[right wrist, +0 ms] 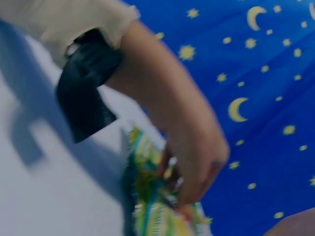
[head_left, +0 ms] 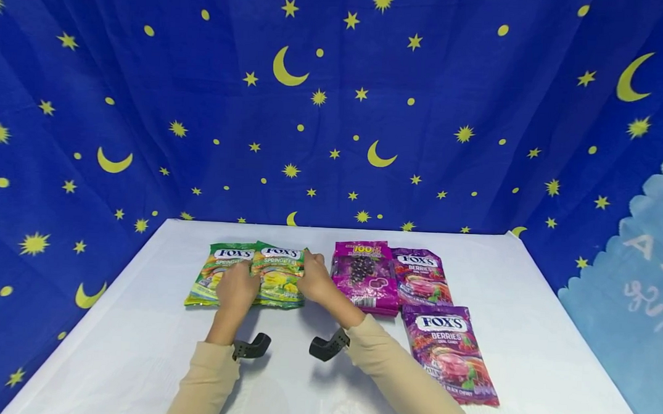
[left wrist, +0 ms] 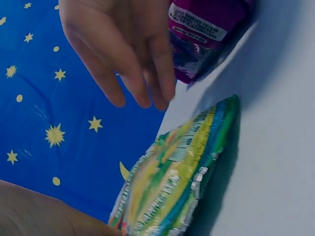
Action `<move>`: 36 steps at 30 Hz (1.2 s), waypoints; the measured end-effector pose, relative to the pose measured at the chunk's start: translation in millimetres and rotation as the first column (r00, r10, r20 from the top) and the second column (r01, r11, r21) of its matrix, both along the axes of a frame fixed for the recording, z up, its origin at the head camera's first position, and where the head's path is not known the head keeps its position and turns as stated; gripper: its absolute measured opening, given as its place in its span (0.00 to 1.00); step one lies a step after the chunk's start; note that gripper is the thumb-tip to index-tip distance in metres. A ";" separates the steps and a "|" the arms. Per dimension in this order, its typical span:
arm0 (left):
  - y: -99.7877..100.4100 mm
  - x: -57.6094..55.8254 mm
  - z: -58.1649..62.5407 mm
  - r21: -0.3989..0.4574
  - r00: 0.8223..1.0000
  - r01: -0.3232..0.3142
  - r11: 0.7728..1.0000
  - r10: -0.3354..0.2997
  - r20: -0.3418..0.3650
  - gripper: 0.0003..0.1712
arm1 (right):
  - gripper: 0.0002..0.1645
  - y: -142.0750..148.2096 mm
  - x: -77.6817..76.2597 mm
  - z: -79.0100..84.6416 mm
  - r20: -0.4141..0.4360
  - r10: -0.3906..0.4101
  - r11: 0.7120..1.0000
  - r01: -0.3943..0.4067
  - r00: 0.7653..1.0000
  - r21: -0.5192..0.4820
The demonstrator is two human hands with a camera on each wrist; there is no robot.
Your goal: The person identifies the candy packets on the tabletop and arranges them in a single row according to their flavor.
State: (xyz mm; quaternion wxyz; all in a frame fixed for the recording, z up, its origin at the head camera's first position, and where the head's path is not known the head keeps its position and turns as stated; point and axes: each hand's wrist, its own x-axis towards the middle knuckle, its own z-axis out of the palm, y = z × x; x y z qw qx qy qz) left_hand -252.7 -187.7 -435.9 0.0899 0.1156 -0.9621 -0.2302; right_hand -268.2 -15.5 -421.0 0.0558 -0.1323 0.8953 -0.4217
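Observation:
Two green FOX'S Spring Tea candy bags, a left one [head_left: 208, 282] and a right one [head_left: 277, 280], lie side by side with their edges meeting. My left hand [head_left: 238, 287] is over the place where they meet. In the right wrist view, the left hand [right wrist: 194, 152] has its fingers curled onto a green candy bag [right wrist: 152, 211], pinching it. By the right bag's outer edge is my right hand [head_left: 316, 278]. The left wrist view shows the right hand [left wrist: 125, 49] with fingers fairly straight, apart from the green bag [left wrist: 172, 172].
A magenta candy bag [head_left: 364, 276] lies right of the green ones, beside a purple FOX'S Berries bag [head_left: 423, 278]. Another Berries bag [head_left: 450, 354] lies nearer the front. All are on a white table [head_left: 136, 347] before a blue star-patterned cloth [head_left: 336, 108].

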 end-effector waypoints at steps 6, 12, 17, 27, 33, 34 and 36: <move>7.6 4.2 7.9 0.024 0.995 0.038 0.999 -0.035 -0.090 0.23 | 0.41 25.1 4.4 20.8 -0.034 0.033 0.998 -0.035 0.999 -0.057; 24.2 9.2 17.9 0.178 0.967 0.191 0.965 -0.154 -0.202 0.23 | 0.37 49.9 8.4 26.8 -0.041 0.011 0.994 -0.015 0.999 -0.111; 41.6 9.2 23.5 0.354 0.947 0.314 0.881 -0.263 -0.184 0.23 | 0.35 70.9 10.9 28.9 -0.060 -0.022 0.993 0.015 0.998 -0.116; 78.4 10.9 19.4 0.594 0.909 0.377 0.711 -0.408 -0.089 0.25 | 0.38 126.2 16.3 25.3 -0.025 -0.173 0.982 0.171 0.985 -0.076; 92.7 5.8 11.0 0.676 0.914 0.321 0.663 -0.403 -0.039 0.27 | 0.39 155.1 18.2 18.7 0.000 -0.209 0.977 0.209 0.978 -0.045; 94.4 4.6 9.2 0.689 0.914 0.312 0.654 -0.404 -0.031 0.27 | 0.39 158.2 18.2 17.5 0.003 -0.212 0.976 0.212 0.977 -0.041; 97.4 2.5 5.2 0.719 0.914 0.291 0.631 -0.407 -0.013 0.28 | 0.39 163.0 17.7 15.2 0.017 -0.217 0.975 0.217 0.976 -0.045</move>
